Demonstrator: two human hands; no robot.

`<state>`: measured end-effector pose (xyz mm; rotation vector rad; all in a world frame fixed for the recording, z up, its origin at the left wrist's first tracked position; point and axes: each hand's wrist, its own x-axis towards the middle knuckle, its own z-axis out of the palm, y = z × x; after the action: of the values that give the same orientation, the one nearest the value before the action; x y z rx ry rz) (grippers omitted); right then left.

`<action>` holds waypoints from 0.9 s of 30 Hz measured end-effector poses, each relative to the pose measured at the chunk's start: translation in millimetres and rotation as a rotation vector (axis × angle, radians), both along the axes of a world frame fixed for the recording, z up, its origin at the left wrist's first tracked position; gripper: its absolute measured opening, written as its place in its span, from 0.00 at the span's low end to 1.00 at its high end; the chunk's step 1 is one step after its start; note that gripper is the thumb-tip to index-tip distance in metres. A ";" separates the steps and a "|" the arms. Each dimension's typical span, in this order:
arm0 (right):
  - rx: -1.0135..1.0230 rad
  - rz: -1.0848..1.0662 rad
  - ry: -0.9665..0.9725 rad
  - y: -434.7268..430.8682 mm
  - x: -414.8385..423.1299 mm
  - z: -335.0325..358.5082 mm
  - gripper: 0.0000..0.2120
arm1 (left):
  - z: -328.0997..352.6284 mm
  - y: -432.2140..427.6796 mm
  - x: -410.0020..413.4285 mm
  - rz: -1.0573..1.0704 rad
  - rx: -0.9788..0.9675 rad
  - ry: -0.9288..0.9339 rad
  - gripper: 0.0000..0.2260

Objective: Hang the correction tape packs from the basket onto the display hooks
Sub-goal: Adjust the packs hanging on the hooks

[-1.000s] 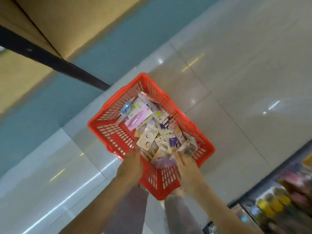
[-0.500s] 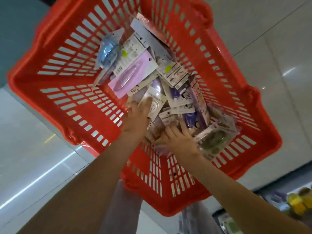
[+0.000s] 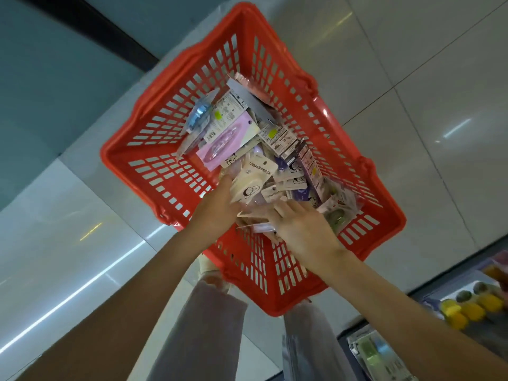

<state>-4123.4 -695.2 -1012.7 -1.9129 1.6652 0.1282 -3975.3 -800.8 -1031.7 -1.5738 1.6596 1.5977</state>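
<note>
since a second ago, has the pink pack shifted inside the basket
No. The pink pack lies as before beside the blue blister pack, against the left wall of the red basket; only the camera came closer.

1. This is a shop, most likely the stationery part of a store.
2. A red plastic shopping basket point(image 3: 115, 158) with slotted walls sits on the floor.
3. It holds a loose heap of small carded retail packs point(image 3: 254, 178), many of them alike. Some are turned to show printed barcode labels point(image 3: 277, 138) and small yellow-green stickers point(image 3: 218, 114).
4. The floor point(image 3: 412, 64) is laid in large, glossy pale tiles that mirror long strip lights point(image 3: 453, 130).
5. At the lower right edge runs a display shelf with a row of yellow items point(image 3: 467, 306) and more packaged goods point(image 3: 368, 350) set out. Their details are too blurred to read.
</note>
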 end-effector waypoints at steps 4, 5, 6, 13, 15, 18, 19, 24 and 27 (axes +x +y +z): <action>-0.110 0.011 0.003 -33.4 -10.6 76.2 0.11 | 72.1 -20.6 4.4 -0.035 -0.152 0.114 0.14; -0.143 0.015 -0.028 -41.1 -12.6 95.2 0.13 | 90.8 -26.5 4.0 -0.069 -0.184 0.163 0.13; -0.179 0.021 -0.050 -49.0 -15.7 116.0 0.15 | 109.7 -32.3 3.0 -0.105 -0.201 0.214 0.12; -0.357 0.034 -0.072 -84.1 -32.1 224.3 0.17 | 215.0 -54.1 5.0 -0.007 -0.101 0.437 0.11; -0.333 0.005 -0.128 -85.0 -32.3 242.0 0.18 | 235.4 -56.1 7.3 0.025 -0.041 0.482 0.16; -0.219 -0.073 -0.206 -82.4 -26.3 252.6 0.23 | 244.7 -49.5 9.4 -0.062 -0.039 0.452 0.26; -0.175 -0.110 -0.258 -81.0 -23.7 251.8 0.23 | 240.8 -44.6 10.3 -0.070 -0.039 0.444 0.27; 0.088 -0.465 -0.481 -71.7 -19.8 200.6 0.24 | 182.7 -21.3 19.1 0.051 0.069 0.375 0.23; 0.262 -0.610 -0.493 -51.3 -18.8 141.1 0.25 | 122.8 -4.1 19.2 0.016 0.137 0.299 0.21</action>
<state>-4142.2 -746.5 -871.6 -1.0678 1.6957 -0.3260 -3956.1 -805.0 -908.9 -1.3356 1.6406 1.9895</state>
